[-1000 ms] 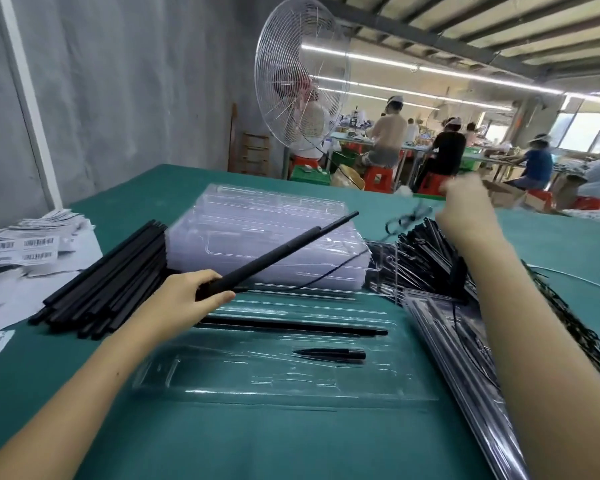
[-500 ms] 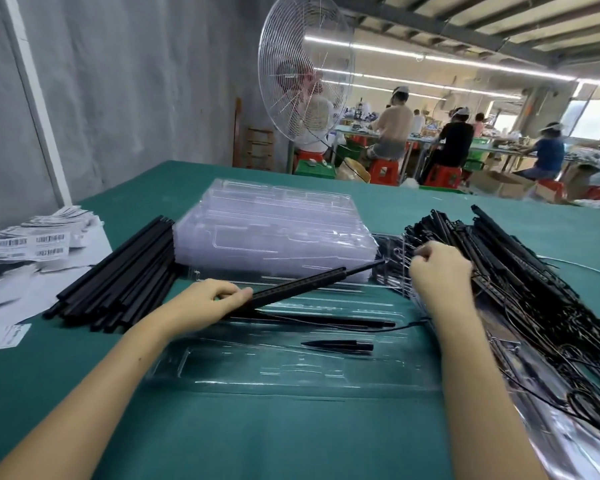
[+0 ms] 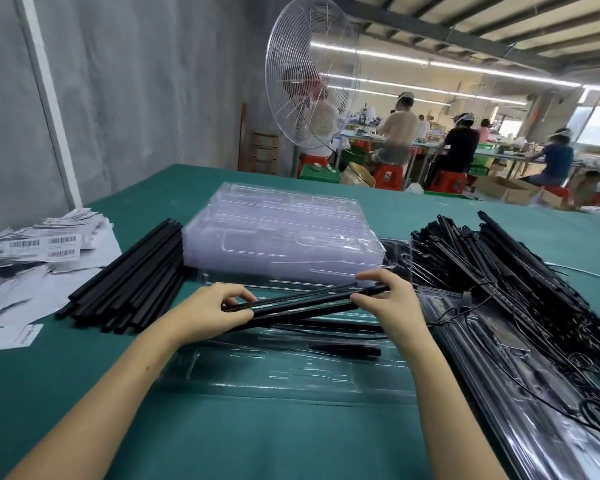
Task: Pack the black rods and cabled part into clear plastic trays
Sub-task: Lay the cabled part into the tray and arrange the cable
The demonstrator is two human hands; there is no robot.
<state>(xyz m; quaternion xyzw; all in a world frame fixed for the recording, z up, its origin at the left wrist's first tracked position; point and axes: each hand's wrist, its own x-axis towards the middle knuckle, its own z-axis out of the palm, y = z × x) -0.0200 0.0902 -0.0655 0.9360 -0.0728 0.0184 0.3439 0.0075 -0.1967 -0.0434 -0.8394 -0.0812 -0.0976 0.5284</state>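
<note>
Pinching both ends of the black rods (image 3: 303, 304), my left hand (image 3: 207, 311) and right hand (image 3: 390, 301) hold them; stiff, light, probably slippery.

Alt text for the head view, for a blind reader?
The left hand and right hand hold slim black rods over a clear plastic tray on a green table. Stacked clear trays lie behind, a black rod pile left, cabled parts right.

We see white barcode paper labels (image 3: 39, 251) on the green-covered bench (image 3: 222, 438), a large wire-caged fan (image 3: 312, 74) beyond, and seated workers (image 3: 399, 133).
</note>
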